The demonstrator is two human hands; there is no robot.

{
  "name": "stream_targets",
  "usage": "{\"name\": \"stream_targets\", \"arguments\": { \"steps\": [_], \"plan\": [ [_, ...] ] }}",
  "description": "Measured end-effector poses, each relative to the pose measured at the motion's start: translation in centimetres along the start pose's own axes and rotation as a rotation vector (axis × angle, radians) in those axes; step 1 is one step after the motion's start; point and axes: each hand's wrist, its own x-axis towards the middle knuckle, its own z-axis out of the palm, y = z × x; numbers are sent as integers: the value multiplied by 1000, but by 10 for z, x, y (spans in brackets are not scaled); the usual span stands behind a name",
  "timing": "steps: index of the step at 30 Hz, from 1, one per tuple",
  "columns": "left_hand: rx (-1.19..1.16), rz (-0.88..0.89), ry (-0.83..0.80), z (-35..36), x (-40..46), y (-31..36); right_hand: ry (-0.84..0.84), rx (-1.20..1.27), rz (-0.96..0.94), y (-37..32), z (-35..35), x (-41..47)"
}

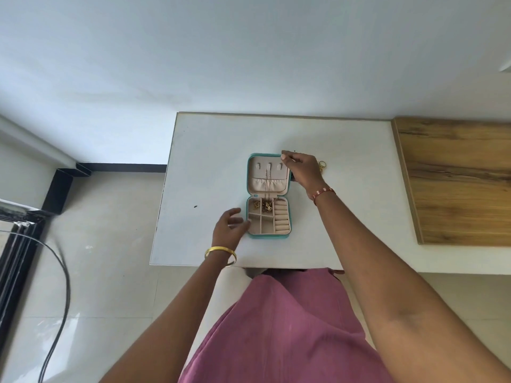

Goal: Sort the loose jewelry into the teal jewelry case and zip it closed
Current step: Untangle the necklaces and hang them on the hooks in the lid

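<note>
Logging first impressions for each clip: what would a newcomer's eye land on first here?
The open teal jewelry case in the middle of the white table, its beige lid lying flat and gold pieces in the far compartments. The right hand reaches over the lid's far right corner, pinching something small, while the left hand touches the case's near left side. More gold jewelry lies just beyond the right hand.

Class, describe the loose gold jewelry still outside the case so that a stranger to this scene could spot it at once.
Start at the white table and find the open teal jewelry case near its middle. Look just past the right hand at the lid's right edge, towards the wooden board: the small gold cluster lies there. Unlike the gold pieces in the tray's compartments, it sits on bare tabletop.
</note>
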Motion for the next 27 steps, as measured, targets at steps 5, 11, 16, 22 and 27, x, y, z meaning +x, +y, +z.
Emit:
{"name": "stream_targets", "arguments": {
  "steps": [5,11,16,22,27],
  "plan": [
    [34,105,-14,3,30,31,-37,14,-35,0,-7,-11],
    [-43,100,-18,22,56,41,18,0,-109,7,2,-15],
    [-148,98,35,27,62,33,410,-104,-340,15,16,-31],
    [-164,69,15,25,69,33,307,-530,-378,25,44,-42],
    [-167,75,7,24,73,28,331,-732,-354,29,51,-32]
  ]
}}
